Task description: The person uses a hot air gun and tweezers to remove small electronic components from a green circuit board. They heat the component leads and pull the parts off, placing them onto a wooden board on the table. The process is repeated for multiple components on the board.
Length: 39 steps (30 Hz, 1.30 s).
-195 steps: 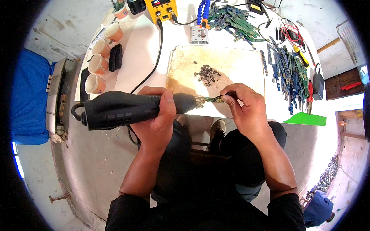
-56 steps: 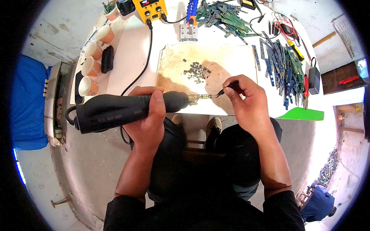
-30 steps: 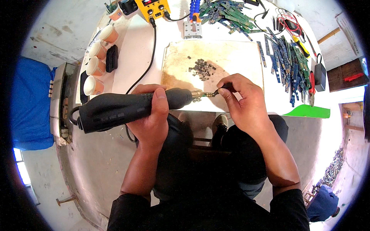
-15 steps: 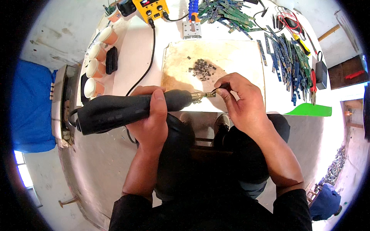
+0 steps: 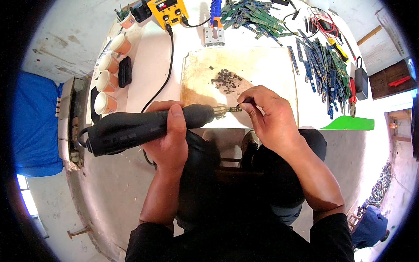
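My left hand (image 5: pixel 172 142) is wrapped round the black body of a hot air gun (image 5: pixel 131 131), its thumb lying along the top. The gun's metal nozzle points right, close against a small circuit board strip (image 5: pixel 236 109) near the front of a stained pale work board (image 5: pixel 273 65). Pinched in my right hand (image 5: pixel 277 115) are dark tweezers (image 5: pixel 247 101), their tip at the strip beside the nozzle. Whether the tip touches a part cannot be made out. Just beyond lies a loose heap of small black chips (image 5: pixel 227 81).
A yellow heat station (image 5: pixel 168 12) stands at the back, its black cable running down to the gun. Heaps of circuit board strips (image 5: pixel 325 72) lie right and at the back (image 5: pixel 253 17). Paper cups (image 5: pixel 106 103) line the left edge. Red-handled pliers (image 5: pixel 352 91) lie far right.
The view has shifted slightly. The gun's nozzle and the tweezers stay together at the board strip, with both hands keeping their grip.
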Tool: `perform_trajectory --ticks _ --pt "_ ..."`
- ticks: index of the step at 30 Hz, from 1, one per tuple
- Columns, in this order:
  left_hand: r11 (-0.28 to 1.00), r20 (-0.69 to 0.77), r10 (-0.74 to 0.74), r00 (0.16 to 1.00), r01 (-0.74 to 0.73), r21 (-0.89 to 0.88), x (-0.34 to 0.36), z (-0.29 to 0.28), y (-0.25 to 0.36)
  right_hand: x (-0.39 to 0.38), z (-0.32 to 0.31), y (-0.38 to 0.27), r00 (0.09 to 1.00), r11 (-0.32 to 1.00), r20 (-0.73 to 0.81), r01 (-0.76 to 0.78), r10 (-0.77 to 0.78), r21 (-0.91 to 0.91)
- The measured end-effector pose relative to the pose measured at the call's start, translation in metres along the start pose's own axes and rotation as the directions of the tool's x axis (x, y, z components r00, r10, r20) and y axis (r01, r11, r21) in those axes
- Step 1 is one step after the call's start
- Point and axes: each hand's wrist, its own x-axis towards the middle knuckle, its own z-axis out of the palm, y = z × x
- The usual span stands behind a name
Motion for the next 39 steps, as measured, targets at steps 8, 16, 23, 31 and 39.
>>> perform_trajectory --ticks 8,16,23,31,39 --pt "0.994 -0.019 -0.024 1.000 0.021 -0.106 0.001 0.001 0.003 0.001 -0.001 -0.003 1.000 1.000 -0.016 -0.008 0.008 0.011" --pt "0.989 -0.028 -0.118 0.993 0.115 -0.094 0.000 0.001 0.005 0.017 0.004 -0.004 0.976 0.998 -0.211 0.050 -0.054 -0.025" --pt "0.993 -0.031 -0.091 0.995 0.088 -0.075 0.000 0.002 0.004 0.024 0.004 0.008 0.977 0.997 -0.208 -0.030 0.043 0.065" --pt "0.991 0.003 -0.101 0.995 0.101 -0.085 -0.001 0.004 0.005 0.001 -0.019 0.001 0.991 0.997 -0.123 -0.053 0.059 0.051" --pt "0.994 0.076 -0.053 0.996 0.060 -0.091 -0.001 0.001 0.001 -0.007 -0.022 0.003 0.998 0.996 -0.012 -0.063 0.064 0.071"
